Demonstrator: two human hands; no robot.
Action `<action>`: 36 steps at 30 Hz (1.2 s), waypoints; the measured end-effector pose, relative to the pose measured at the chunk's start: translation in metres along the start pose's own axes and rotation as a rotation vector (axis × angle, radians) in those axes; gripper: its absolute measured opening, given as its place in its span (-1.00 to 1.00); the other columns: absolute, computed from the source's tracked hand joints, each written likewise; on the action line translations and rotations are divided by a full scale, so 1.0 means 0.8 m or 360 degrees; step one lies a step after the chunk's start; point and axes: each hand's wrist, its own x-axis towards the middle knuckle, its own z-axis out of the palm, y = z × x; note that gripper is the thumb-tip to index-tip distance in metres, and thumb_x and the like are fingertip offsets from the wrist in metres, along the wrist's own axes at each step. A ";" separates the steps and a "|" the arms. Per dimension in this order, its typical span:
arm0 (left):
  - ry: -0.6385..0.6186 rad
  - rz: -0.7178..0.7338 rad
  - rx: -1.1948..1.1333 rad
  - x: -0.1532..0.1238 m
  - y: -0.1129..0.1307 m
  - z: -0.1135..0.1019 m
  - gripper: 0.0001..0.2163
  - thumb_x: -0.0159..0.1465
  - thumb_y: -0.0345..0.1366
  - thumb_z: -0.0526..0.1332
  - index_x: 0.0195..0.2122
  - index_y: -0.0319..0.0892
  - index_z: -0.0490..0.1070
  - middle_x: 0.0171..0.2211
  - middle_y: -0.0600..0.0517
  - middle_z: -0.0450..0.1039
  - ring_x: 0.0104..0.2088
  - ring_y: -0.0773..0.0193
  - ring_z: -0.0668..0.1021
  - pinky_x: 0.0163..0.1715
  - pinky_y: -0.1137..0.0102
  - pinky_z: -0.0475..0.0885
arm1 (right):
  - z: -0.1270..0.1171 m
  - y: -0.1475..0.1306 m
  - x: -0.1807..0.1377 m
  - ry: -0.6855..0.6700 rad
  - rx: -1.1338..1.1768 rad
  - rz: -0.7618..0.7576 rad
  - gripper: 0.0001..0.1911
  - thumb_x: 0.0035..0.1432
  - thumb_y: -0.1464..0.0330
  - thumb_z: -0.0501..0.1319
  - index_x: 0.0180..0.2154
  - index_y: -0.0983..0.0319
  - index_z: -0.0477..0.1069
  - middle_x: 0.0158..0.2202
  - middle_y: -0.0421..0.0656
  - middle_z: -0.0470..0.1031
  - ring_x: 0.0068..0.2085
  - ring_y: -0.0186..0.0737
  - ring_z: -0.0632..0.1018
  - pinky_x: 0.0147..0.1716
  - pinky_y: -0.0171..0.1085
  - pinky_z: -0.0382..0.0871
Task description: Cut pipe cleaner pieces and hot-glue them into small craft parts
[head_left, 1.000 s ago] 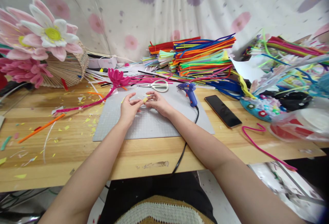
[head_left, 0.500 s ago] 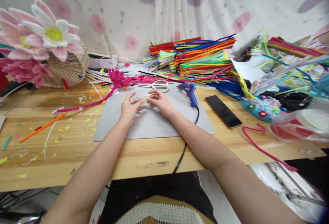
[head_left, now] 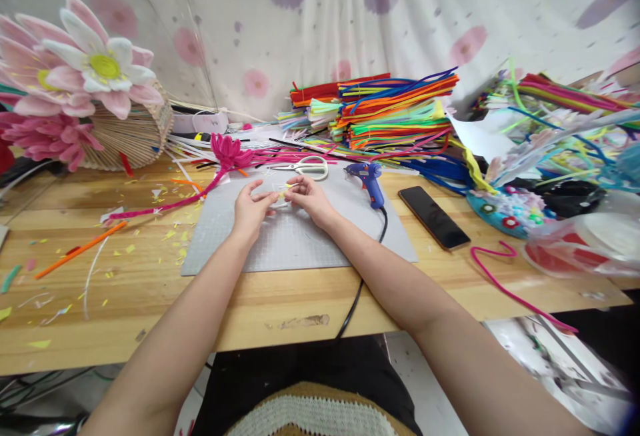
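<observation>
Over the grey cutting mat, my left hand and my right hand meet with pinched fingertips. Between them is a small pale-yellow piece, too small and partly covered to name; both hands seem to grip it. White-handled scissors lie just beyond my fingers. To the right of my right hand rests a blue glue gun with a black cord. A magenta pipe-cleaner flower with a long wrapped stem lies left of the mat.
Bundles of coloured pipe cleaners are piled at the back. A phone and a bent magenta pipe cleaner lie at right. Large pink and white flowers stand at left. Yellow scraps and an orange pipe cleaner litter the left side.
My fingertips have shifted slightly, and a little more of the pale-yellow piece shows between them. Everything else stays in place.
</observation>
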 end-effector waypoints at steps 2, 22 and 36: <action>0.0026 0.0024 0.0007 0.001 -0.002 0.000 -0.44 -0.13 -0.39 0.35 -0.08 -0.23 0.20 -0.43 0.01 0.47 -0.44 0.29 0.53 -0.63 0.53 0.35 | 0.000 0.000 0.000 -0.0033 0.0000 0.0005 -0.61 -0.20 0.34 0.29 -0.28 0.22 0.22 -0.53 -0.33 0.36 -0.46 -0.42 0.44 -0.50 -0.40 0.28; 0.0003 0.0050 0.0041 -0.002 -0.002 0.005 -0.43 -0.10 -0.36 0.36 -0.07 -0.20 0.13 -0.40 -0.01 0.47 -0.39 0.25 0.55 -0.59 0.49 0.41 | 0.001 -0.005 -0.001 -0.0015 0.0041 0.0033 -0.59 -0.22 0.32 0.30 -0.28 0.22 0.21 -0.51 -0.32 0.38 -0.46 -0.43 0.45 -0.53 -0.42 0.24; 0.0145 0.0286 0.0325 0.001 -0.004 0.002 -0.40 -0.18 -0.34 0.40 -0.15 -0.11 0.11 -0.48 0.11 0.43 -0.54 0.33 0.51 -0.55 0.46 0.40 | 0.001 -0.004 -0.002 -0.0022 -0.0006 0.0044 -0.60 -0.21 0.32 0.28 -0.27 0.21 0.21 -0.50 -0.31 0.39 -0.47 -0.42 0.43 -0.54 -0.42 0.21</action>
